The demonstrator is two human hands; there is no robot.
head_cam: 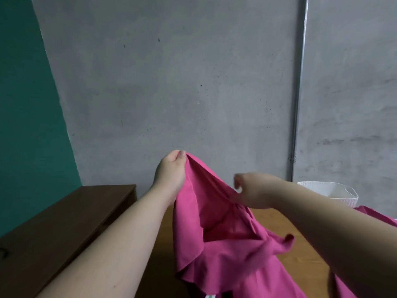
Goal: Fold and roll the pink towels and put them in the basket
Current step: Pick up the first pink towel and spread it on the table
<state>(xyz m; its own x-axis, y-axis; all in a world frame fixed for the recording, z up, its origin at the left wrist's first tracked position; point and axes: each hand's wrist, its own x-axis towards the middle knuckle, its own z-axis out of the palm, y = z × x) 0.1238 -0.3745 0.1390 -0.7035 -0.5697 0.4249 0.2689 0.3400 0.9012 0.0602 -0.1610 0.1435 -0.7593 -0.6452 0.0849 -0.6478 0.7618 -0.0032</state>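
A pink towel [223, 239] hangs bunched in the air above the wooden table [305, 246]. My left hand [171, 171] pinches its top corner, raised high at centre. My right hand [253, 188] is blurred and lies along the towel's upper edge, fingers curled over the cloth; the grip itself is not plain. A white basket [335, 190] stands at the table's far right, against the wall. More pink cloth [378, 216] shows beyond my right forearm near the basket.
A dark wooden bench or low cabinet [71, 216] runs along the left, beside a teal wall. A grey concrete wall [193, 82] with a vertical metal pipe [297, 104] stands behind the table.
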